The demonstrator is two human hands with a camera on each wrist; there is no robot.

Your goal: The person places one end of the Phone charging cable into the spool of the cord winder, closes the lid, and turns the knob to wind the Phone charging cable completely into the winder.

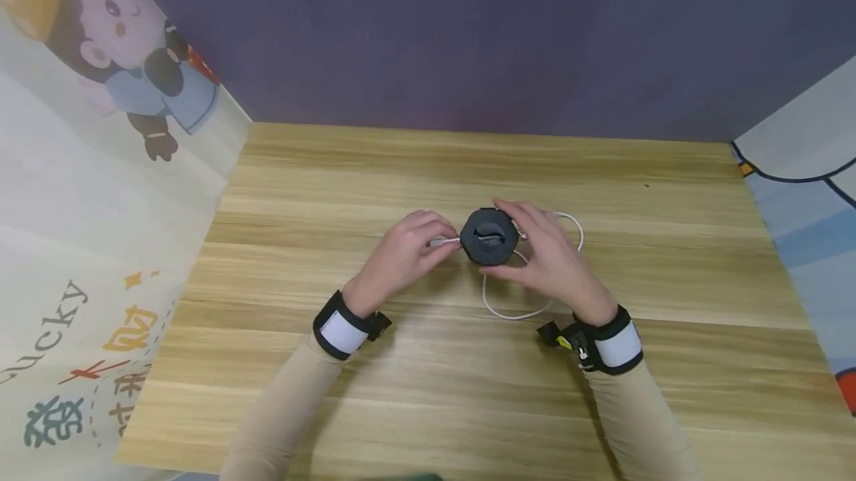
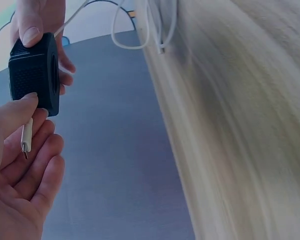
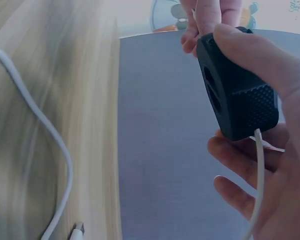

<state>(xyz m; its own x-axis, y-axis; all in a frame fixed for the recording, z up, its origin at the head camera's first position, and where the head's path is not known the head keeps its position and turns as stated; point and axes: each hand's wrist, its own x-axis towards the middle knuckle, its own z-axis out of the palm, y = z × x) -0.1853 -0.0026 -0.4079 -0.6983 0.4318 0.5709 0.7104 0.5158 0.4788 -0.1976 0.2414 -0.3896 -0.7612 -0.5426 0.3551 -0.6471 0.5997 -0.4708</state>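
Note:
A black hexagonal cable winder (image 1: 490, 249) is held above the table by my right hand (image 1: 551, 262), thumb on one edge and fingers on the opposite one. On its left side, my left hand (image 1: 404, 250) pinches a white cable between thumb and forefinger, close against the winder. In the left wrist view the cable's USB-C plug (image 2: 26, 141) sticks out below that thumb. From the winder's other side more white cable (image 3: 260, 175) runs out under my right hand. Inside the round opening a strand of cable shows.
Loops of the white cable (image 1: 515, 317) hang around and below my right hand. The right wrist view shows its other plug (image 3: 77, 232) by the wooden table (image 1: 321, 191). A dark wall (image 1: 468, 35) stands behind the table, with printed curtains on both sides.

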